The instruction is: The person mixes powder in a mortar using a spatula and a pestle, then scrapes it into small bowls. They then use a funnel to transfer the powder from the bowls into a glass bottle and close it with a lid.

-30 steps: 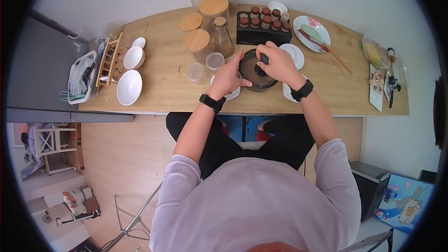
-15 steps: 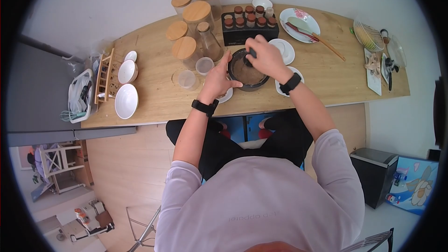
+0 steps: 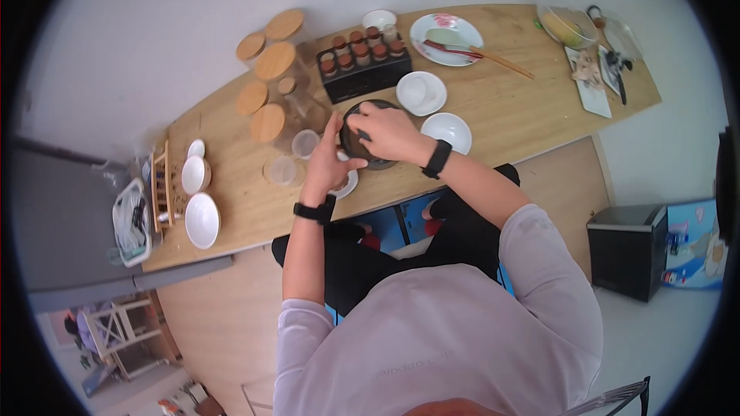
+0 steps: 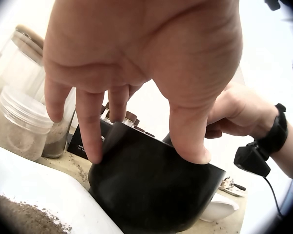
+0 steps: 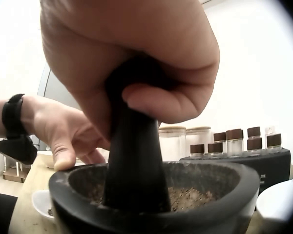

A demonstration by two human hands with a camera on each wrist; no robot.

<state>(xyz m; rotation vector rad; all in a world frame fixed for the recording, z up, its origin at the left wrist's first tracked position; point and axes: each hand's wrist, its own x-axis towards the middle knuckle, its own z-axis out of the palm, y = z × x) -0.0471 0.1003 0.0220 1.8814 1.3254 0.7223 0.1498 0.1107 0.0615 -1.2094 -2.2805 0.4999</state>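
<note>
A dark stone mortar (image 5: 185, 222) stands near the table's front edge, with coarse brown powder (image 5: 190, 197) inside. My right hand (image 3: 389, 135) grips the top of the black pestle (image 5: 136, 161), fingers curled round it, its lower end down in the powder. My left hand (image 3: 327, 166) holds the mortar from the left, thumb on the near rim and the other fingers spread along the outer wall. Beside it, partly under the left hand in the head view, sits a white dish (image 4: 44, 180) bearing brown ground powder (image 4: 19, 214).
Left of the mortar are clear plastic cups (image 3: 284, 171) and wood-lidded jars (image 3: 268, 125). Behind it is a black spice rack (image 3: 370, 81) of small bottles. White bowls (image 3: 447, 132) stand right and far left; a floral plate (image 3: 455, 52) holds a spatula.
The head view has turned, so the table appears tilted and shifted left. Both hands stay at the mortar, and the right hand with the pestle has shifted its position over the bowl.
</note>
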